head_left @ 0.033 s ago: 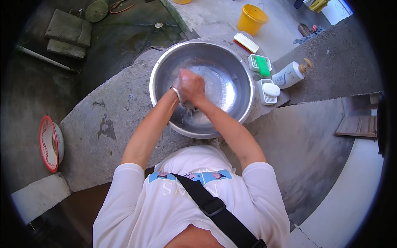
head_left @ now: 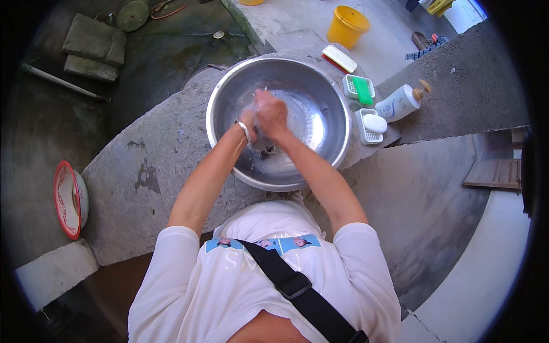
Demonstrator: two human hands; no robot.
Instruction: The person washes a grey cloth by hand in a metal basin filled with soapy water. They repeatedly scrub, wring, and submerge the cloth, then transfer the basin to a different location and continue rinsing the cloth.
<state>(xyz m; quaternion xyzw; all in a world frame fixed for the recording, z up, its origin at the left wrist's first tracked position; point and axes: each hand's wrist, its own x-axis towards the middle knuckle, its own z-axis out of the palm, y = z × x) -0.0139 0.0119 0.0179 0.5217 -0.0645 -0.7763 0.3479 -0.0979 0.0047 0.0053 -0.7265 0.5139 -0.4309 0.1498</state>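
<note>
Both my hands are together inside a large metal basin (head_left: 342,150), left of its middle. My left hand (head_left: 247,118), with a silver bracelet (head_left: 245,131) at its wrist, lies against my right hand (head_left: 271,116). Motion smears the left fingers, so their shape is hard to read. The right hand is curled closed over the left, its fingers partly blurred. Something pale and wet shows around the fingers; whether it is suds, water or a thin cloth I cannot tell. Shallow water appears to glint on the basin's bottom, and a small dark patch shows below my hands.
Right of the basin stand a white pump bottle (head_left: 398,103), a soap dish (head_left: 366,136) with white soap (head_left: 375,124), another dish with a green bar (head_left: 362,90), and a red-and-white brush (head_left: 339,59). A yellow bucket (head_left: 348,27) is behind; a red-rimmed enamel basin (head_left: 82,197) leans at left.
My right hand has shifted slightly to the right and down over the left. My left hand shows a little more beside it. The basin and the things around it stay put.
</note>
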